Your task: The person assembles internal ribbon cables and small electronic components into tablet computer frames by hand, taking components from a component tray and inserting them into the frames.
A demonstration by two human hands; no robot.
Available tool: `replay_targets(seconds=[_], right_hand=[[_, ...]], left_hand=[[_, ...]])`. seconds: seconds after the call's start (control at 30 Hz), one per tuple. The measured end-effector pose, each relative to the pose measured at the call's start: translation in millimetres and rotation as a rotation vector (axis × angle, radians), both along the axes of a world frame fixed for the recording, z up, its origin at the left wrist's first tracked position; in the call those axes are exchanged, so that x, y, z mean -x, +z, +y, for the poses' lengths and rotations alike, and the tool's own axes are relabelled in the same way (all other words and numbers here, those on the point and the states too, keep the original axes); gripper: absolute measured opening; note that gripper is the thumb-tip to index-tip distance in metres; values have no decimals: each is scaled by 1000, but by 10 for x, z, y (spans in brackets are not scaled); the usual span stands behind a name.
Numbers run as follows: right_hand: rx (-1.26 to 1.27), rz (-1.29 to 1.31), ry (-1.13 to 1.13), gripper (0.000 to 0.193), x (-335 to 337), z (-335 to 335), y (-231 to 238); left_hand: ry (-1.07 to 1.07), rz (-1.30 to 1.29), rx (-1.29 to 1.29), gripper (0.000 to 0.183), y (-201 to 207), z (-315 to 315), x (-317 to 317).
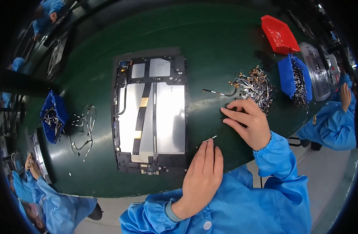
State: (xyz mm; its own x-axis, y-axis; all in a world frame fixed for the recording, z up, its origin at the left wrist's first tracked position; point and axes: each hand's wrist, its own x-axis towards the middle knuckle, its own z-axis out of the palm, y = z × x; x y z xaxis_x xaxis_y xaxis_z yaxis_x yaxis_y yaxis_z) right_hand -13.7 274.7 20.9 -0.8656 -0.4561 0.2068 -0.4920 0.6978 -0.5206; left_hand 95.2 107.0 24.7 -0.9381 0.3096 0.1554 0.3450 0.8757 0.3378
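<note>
My left hand (202, 171) lies at the table's near edge with its fingers stretched out side by side. A small white-tipped piece (214, 137) shows at its fingertips; what lies under the fingers is hidden. My right hand (249, 123) hovers over the table, thumb and index fingertips a little apart. A tiny dark spot by the thumb is too small to name. Left of my hands lies an opened flat electronic device (170, 121) with silver battery panels, a black frame and a dark ribbon strip. Beyond my right hand is a heap of short cables (257, 86), with one cable (219, 93) sticking out to the left.
A red bin (279, 35), a blue bin (287, 78) with cables and a clear plastic tray (317, 72) stand at the right. On the left are another blue bin (61, 113) and loose cables (89, 128). Co-workers in blue sit at both sides.
</note>
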Motion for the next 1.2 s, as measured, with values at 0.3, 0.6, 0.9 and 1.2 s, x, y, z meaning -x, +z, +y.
replay_targets(seconds=[0.3,0.6,0.9,1.2], right_hand=[[186,72,231,18,77,92,84],[300,-107,399,16,46,147,14],[194,-10,561,20,140,293,659],[184,305,375,25,91,236,742]], left_hand=[[51,39,-170,31,245,-237,83],[33,-41,-282,31,445,-350,123],[-123,-843,-745,35,601,-389,297],[-101,-864,-975,35,659,-263,289]])
